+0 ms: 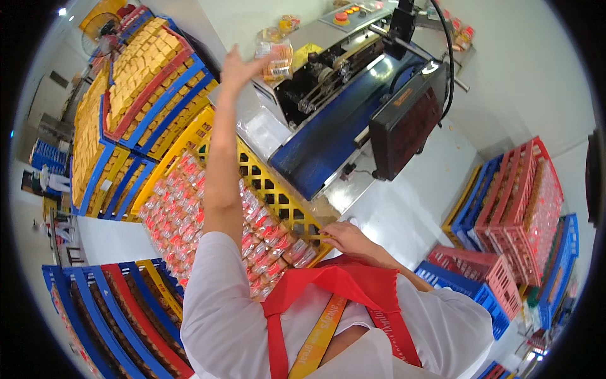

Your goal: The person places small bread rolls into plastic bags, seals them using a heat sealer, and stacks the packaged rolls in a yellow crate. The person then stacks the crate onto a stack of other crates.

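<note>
Pale walls (pixel 517 69) and a light, shiny floor (pixel 394 218) surround the work area, with stacked crates on both sides. The clear printed bag (pixel 279 61) stands at the near left end of a machine (pixel 325 72), just beside the person's left hand (pixel 238 71). That hand is open, its fingers spread and its thumb stretched toward the bag; whether the thumb touches it, I cannot tell. The right hand (pixel 347 241) rests at the near right corner of a yellow crate (pixel 165 165); how firmly its fingers close on the rim cannot be told. Under the left forearm, the crate holds rows of small red-marked wrapped packs (pixel 262 252). More packs (pixel 290 24) lie beyond the bag, near a yellow sheet (pixel 307 54). Along the machine runs a dark blue belt (pixel 328 151), with a black boxed unit (pixel 407 132) over its right side and a red button (pixel 341 18) on the panel at the far end. Farther out, laden blue and red crates (pixel 151 117) rise at left, and red crates (pixel 514 202) stand at right.
</note>
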The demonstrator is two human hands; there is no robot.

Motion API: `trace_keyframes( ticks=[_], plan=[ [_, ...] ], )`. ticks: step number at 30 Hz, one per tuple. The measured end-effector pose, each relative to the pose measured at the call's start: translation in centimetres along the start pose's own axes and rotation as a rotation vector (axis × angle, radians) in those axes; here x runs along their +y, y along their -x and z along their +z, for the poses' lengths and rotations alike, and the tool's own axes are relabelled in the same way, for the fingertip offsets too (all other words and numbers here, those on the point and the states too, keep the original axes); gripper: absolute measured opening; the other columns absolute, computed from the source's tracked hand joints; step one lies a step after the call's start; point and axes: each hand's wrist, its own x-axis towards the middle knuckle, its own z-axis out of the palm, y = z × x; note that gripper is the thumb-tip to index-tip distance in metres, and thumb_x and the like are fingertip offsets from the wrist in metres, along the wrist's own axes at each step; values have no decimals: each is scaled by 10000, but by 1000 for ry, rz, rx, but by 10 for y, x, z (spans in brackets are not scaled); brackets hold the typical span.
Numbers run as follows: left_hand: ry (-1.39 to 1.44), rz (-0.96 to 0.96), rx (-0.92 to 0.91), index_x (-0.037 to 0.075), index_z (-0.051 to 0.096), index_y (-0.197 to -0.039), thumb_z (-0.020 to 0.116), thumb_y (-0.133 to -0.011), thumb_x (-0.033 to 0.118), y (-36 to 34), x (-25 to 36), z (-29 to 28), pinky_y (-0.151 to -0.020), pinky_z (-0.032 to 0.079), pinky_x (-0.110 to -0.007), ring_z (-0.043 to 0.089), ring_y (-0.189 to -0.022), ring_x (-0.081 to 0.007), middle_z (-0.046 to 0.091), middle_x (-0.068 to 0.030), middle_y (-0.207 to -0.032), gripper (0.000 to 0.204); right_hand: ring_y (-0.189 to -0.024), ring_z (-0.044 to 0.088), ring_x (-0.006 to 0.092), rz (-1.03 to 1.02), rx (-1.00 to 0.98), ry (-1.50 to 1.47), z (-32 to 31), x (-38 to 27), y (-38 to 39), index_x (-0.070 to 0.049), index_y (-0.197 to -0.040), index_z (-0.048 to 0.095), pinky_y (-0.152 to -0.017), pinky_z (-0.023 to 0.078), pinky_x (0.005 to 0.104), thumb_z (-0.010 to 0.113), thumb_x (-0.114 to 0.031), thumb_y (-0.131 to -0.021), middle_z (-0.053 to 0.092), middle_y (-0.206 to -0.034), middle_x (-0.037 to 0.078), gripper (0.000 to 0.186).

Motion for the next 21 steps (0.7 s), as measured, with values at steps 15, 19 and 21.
trace_keyframes(
  ticks=[15, 19, 21],
  plan=[
    [-189, 297, 657, -82, 250, -1349, 798, -522, 198, 168, 129, -52, -1010, 331, -433, 422, -1167, -384, 409, -261, -1267, 1031, -842, 600, 324, -292, -20, -469, -118, -5, 6, -52, -999, 595, -724, 484, 383, 583, -147, -861, 621, -905, 129, 168],
    [-130, 159, 613, -80, 188, -1375, 808, -532, 130, 245, 156, -77, -1049, 307, -396, 380, -1225, -336, 321, -235, -1335, 1068, -837, 633, 244, -511, 305, -490, -164, -55, 2, -23, -919, 633, -738, 497, 322, 626, -36, -820, 650, -885, 101, 100],
    [-159, 243, 669, -74, 194, -1367, 823, -508, 150, 274, 162, -90, -1021, 300, -446, 387, -1181, -359, 369, -220, -1271, 1088, -843, 631, 234, -514, 463, -515, -180, -82, 1, 3, -853, 629, -740, 492, 309, 616, -12, -820, 647, -887, 108, 38]
  ],
)
